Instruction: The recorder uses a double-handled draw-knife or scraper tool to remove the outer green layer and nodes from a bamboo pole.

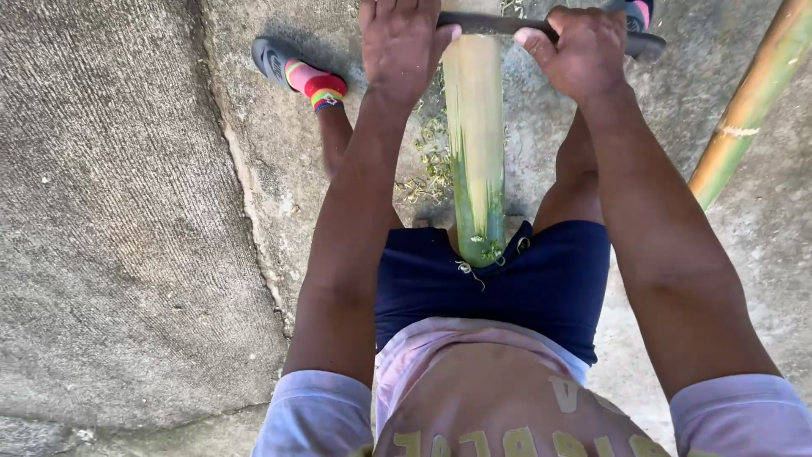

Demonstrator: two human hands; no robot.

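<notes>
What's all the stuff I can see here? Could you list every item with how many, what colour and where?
Bamboo pole: one, pale yellow-green with the skin scraped, running from between the person's thighs away to the top middle.
Blade: one, dark, flat, lying across the pole at the top, held at both ends.
Second bamboo pole: one, yellow-green, slanting along the right edge.
Shavings: a scatter, green, on the ground left of the pole.
Concrete ground: grey, cracked, all around.
Shoe: one in full view, dark, upper left, with a striped multicolour sock.
Shorts: one pair, navy, centre.
Shirt: one, pale pink, bottom.
Left hand: gripping the blade's left end.
Right hand: gripping the blade's right end.
</notes>
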